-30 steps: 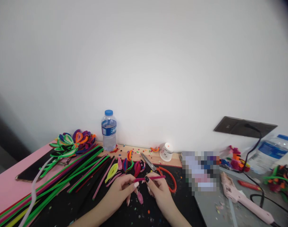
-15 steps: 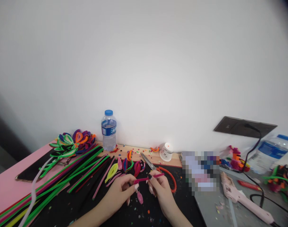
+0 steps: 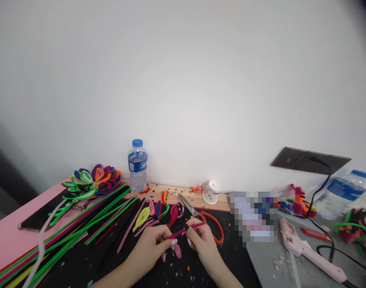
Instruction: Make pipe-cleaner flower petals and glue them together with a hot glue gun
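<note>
Between my two hands stretches a short magenta pipe cleaner [image 3: 180,232], slanting up to the right. My left hand [image 3: 154,246] pinches its left end between thumb and forefinger. My right hand [image 3: 201,242], with a dark-painted thumbnail, grips it near the right end. Just below the left fingertips is a small pink petal-shaped loop [image 3: 177,251]; whether it touches the hand I cannot tell. Orange-handled scissors [image 3: 211,220] lie beyond my right hand, blades pointing to the back left. Bent loops in yellow [image 3: 141,218] and dark red [image 3: 174,214] lie beyond my left hand.
Long green and other coloured pipe cleaners [image 3: 81,230] spread over the left side. A water bottle [image 3: 137,166] and an upturned paper cup [image 3: 211,192] stand by the wall. At right lies a pink glue gun [image 3: 310,256] with a black cord. Scraps dot the black mat [image 3: 231,256].
The hands stay nearly in place, both still holding the magenta pipe cleaner. Its right end sits slightly lower and further left, and my right fingers have shifted a little along it.
</note>
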`<state>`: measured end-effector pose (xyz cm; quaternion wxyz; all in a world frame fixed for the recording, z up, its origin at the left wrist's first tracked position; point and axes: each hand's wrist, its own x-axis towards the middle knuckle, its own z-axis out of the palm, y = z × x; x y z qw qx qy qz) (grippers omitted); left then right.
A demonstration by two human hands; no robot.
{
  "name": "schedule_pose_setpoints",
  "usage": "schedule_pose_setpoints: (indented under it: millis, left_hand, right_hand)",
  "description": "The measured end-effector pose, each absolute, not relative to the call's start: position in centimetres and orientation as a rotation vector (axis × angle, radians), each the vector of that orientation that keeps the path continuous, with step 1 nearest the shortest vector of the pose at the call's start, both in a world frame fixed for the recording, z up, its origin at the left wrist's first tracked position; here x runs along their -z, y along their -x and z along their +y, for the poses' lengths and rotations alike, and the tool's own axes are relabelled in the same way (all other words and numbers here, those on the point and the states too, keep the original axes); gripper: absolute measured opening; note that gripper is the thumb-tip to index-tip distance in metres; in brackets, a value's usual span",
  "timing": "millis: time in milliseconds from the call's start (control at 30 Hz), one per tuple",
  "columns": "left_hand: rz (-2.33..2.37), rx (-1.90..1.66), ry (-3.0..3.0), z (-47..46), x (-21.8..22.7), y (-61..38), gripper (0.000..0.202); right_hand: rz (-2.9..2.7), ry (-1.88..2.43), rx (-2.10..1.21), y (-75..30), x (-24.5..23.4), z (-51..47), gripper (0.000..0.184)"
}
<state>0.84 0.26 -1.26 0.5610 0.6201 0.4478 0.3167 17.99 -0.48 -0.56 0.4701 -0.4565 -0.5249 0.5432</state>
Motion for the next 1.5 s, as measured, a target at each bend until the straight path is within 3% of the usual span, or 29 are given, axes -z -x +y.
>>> schedule_pose_setpoints:
  millis: [633,1200,1500]
  left_hand:
    - [1.034,-0.923,-1.268,1.0,0.1,-0.2,0.032]
    - [1.025,-1.066,-1.067,1.4,0.1,-0.1,0.037]
    - [1.012,-0.938,-1.116,1.8,0.0,0.0,0.031]
  right_hand:
    - [-1.104,1.079,-1.379,-18.2,0.3,0.0,0.03]
    - [-1.958,1.193,-1.032,-17.1,-0.8,-1.6,0.022]
    - [-1.452,1.187,-1.192,-17.7,0.4,-0.5,0.021]
